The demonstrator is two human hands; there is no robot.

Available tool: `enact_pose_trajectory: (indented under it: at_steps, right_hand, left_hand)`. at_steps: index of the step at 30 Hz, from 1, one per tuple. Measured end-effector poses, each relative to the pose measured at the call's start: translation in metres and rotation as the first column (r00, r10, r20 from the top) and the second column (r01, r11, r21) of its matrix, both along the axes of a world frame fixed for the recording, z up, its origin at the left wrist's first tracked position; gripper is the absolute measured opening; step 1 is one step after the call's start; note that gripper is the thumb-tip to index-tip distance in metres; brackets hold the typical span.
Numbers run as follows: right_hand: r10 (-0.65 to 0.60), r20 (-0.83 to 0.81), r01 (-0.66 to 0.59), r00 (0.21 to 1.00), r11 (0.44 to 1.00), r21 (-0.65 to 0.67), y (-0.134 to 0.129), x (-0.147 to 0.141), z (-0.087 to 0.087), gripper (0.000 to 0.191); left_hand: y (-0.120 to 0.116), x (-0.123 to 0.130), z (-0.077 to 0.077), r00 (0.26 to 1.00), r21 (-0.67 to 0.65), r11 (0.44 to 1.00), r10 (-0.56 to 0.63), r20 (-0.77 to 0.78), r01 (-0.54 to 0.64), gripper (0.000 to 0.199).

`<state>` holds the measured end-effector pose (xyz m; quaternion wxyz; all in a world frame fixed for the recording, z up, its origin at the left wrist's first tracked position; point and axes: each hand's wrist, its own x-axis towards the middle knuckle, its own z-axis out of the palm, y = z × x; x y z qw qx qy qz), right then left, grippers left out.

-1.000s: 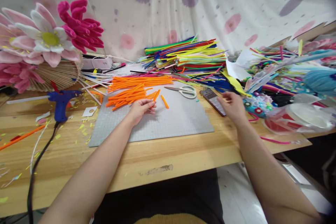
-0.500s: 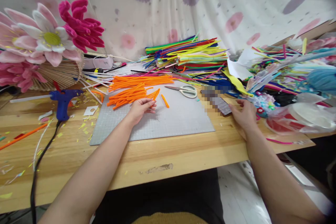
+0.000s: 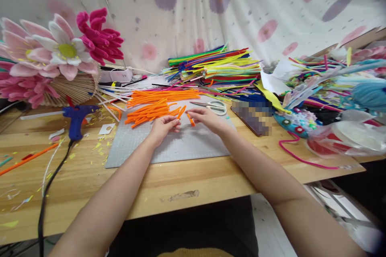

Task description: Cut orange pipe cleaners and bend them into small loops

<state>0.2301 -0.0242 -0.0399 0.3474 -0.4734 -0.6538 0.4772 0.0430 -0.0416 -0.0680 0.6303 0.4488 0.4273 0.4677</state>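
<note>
My left hand (image 3: pixel 165 128) is closed in a pinch over the grey cutting mat (image 3: pixel 138 152). A short folded orange pipe cleaner (image 3: pixel 181 112) sticks up from its fingertips. Opposite it, my right hand (image 3: pixel 209 119) reaches in from the right, fingers slightly apart over another short orange pipe cleaner (image 3: pixel 190 119) lying on the mat. Its fingertips partly cover this piece; whether they touch it is unclear. Behind the left hand lies a pile of cut orange pipe cleaners (image 3: pixel 150 110). Scissors (image 3: pixel 217 107) rest just behind the right hand, partly hidden by it.
Left, a blue glue gun (image 3: pixel 76 122) with a black cord stands near fuzzy flowers (image 3: pixel 66 50). Multicoloured pipe cleaner bundles (image 3: pixel 229 64) are stacked at the back. A phone (image 3: pixel 250 118), blurred out, lies right of the mat. Farther right are a plastic-wrapped roll (image 3: pixel 340 132) and a pink cord (image 3: pixel 301 158).
My right hand has moved left from beside the phone to the short orange piece on the mat. More of the pink cord now shows. My left hand keeps its pinch, nearly unmoved.
</note>
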Motion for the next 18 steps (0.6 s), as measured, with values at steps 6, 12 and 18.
enact_pose_trajectory:
  at_steps: [6, 12, 18]
  right_hand:
    - [-0.071, -0.018, 0.072, 0.997, 0.997, 0.006, 0.011, -0.036, -0.005, 0.028]
    - [-0.309, 0.545, 0.138, 0.779, 0.933, 0.331, 0.027, 0.011, -0.01, 0.025]
    - [-0.41, 0.515, 0.247, 0.753, 0.901, 0.356, 0.028, 0.021, -0.019, 0.036]
  left_hand:
    - [0.001, -0.002, -0.001, 0.999, 0.03, 0.999, 0.013, -0.051, -0.011, 0.037]
    - [0.011, -0.029, 0.003, 0.672, 0.506, 0.804, 0.564, -0.48, -0.313, 0.015]
    - [0.017, -0.049, 0.002, 0.315, 0.637, 0.767, 0.624, -0.715, -0.074, 0.013]
